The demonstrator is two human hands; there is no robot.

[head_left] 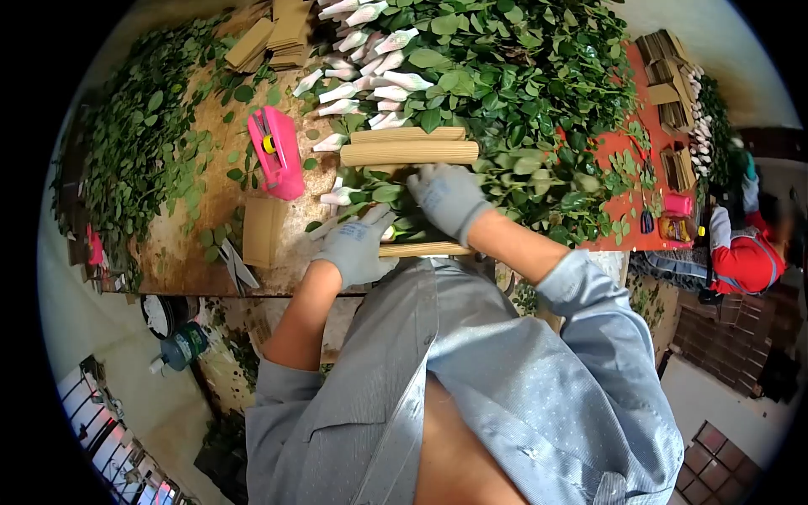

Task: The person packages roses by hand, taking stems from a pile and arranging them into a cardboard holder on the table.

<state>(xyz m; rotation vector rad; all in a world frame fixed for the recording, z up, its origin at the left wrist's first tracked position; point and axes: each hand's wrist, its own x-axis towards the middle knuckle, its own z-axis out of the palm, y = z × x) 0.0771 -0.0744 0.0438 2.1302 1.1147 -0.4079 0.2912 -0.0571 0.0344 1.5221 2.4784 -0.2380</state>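
Note:
My left hand point(358, 245), in a grey glove, bends around a rose point(389, 232) at the near edge of the table; a pale bud shows by its fingertips. My right hand point(451, 202), gloved alike, has its fingers curled down over leafy rose stems point(497, 181); its fingertips are partly hidden in the leaves. Under and between both hands lies a corrugated cardboard sheet point(425, 249), its near edge showing. The sheet's far part point(410, 153) rises as a ribbed roll beyond my hands. A white-sleeved bud point(338, 196) sticks out left of the stems.
A pink tape dispenser point(276, 153), scissors point(239, 268) and a cardboard piece point(263, 231) lie to the left. Sleeved roses point(370, 80) are piled at the back, with leaves point(160, 126) strewn far left. A co-worker in red point(749, 259) stands at the right near cardboard stacks point(665, 71).

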